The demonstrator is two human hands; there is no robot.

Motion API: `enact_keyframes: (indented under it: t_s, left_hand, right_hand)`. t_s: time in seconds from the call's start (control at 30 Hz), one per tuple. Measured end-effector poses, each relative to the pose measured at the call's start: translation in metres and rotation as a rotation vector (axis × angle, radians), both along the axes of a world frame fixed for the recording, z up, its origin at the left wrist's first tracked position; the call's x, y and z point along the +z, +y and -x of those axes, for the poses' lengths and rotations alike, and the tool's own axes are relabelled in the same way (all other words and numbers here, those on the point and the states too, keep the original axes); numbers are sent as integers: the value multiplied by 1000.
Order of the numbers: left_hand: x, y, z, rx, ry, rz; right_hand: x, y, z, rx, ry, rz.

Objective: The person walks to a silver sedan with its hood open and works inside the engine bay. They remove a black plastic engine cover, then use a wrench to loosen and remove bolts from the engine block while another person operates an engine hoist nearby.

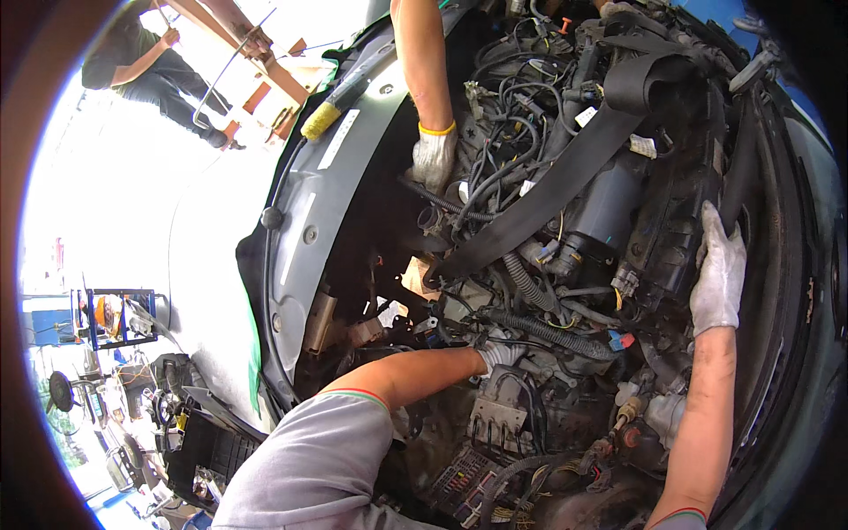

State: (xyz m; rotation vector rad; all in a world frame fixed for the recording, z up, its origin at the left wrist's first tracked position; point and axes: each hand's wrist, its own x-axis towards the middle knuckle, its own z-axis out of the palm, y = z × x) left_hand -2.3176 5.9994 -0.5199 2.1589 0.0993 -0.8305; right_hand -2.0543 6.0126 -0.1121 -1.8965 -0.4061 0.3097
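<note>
My left hand [502,355], in a white knit glove, reaches down among the hoses and brackets at the middle of the engine bay. Its fingers are mostly hidden there, beside a ribbed black hose [565,340]. My right hand [720,274], gloved too, lies with outstretched fingers against the side of the black engine cover [676,234]. A wide black lifting strap [548,199] runs slantwise over the engine. From the top edge a co-worker's gloved hand [435,159] reaches in beside a thin corrugated tube [450,201].
A fuse box [464,481] and a metal block with pipes [499,415] sit near me. A metal shackle [755,66] hangs at the top right. On the grey front panel [305,238] lies a yellow-ended tool [320,122]. Another person [146,71] stands beyond, and loose parts [208,442] lie lower left.
</note>
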Motion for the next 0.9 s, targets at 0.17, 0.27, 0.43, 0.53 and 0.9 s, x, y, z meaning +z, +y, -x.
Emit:
enact_keyframes:
  t_s: [0.17, 0.27, 0.43, 0.53, 0.9]
  left_hand:
    - [-6, 5, -6, -17, -89, -50]
    - [-15, 8, -7, -68, -185, -94]
    - [-32, 12, -18, -190, -409, -271]
    - [-42, 10, -26, -123, -456, -301]
    - [-17, 11, -16, -223, -504, -350]
  right_hand:
    - [-10, -4, -6, 90, -267, 39]
    - [-22, -13, -16, 95, -286, 105]
    - [-28, -26, -2, -1, -986, 379]
    - [-27, -40, 48, 134, -823, 560]
    - [-133, -117, 176, 1325, 7, 879]
